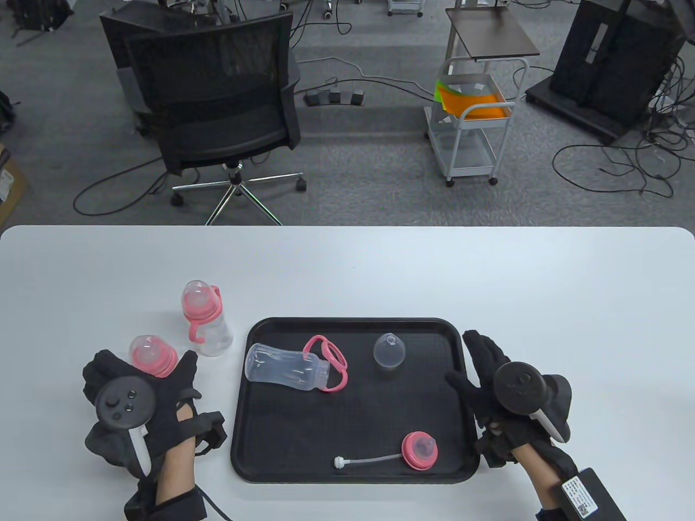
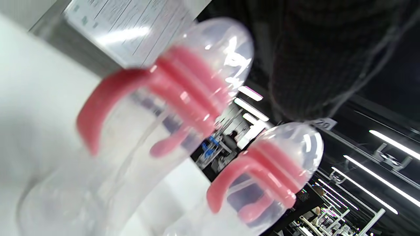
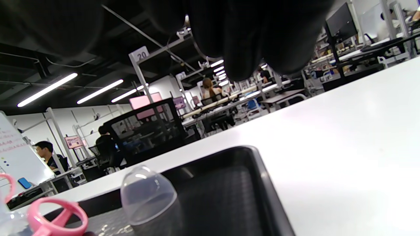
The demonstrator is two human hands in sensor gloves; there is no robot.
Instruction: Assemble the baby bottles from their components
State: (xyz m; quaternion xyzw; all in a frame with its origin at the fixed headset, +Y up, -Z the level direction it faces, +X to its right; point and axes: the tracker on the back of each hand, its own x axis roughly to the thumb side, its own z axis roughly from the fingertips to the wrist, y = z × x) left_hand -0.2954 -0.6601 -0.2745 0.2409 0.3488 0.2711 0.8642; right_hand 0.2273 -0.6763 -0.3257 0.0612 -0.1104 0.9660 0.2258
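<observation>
Gloved in black, the left hand [image 1: 138,401] sits at the near left of the white table [image 1: 347,271], wrapped around an assembled clear baby bottle with a pink collar and domed cap [image 1: 152,355]; only the bottle's top shows above the fingers in the table view. In the left wrist view that held bottle [image 2: 137,131] fills the frame, blurred, its pink handle curving down. Just beyond it stands a second finished clear bottle with pink handles and a clear cap [image 1: 203,317], upright on the table, close to the left edge of the black plastic tray [image 1: 255,461].

On the tray, a clear empty bottle body [image 1: 285,369] lies on its side at the far left, its neck pointing right and touching a pink double-loop handle ring [image 1: 328,361]. Further right a clear dome-shaped cap [image 1: 389,353] stands upright; the right wrist view shows it [image 3: 149,200] near the tray's far corner. At the near edge lies a pink screw collar with its teat [image 1: 419,449], joined to a thin clear straw [image 1: 369,460] that runs left to a small white weighted tip [image 1: 340,462].

Over the tray's right rim, the right hand [image 1: 491,380] lies open, fingers stretched flat and pointing away, thumb reaching over the tray, gripping nothing
</observation>
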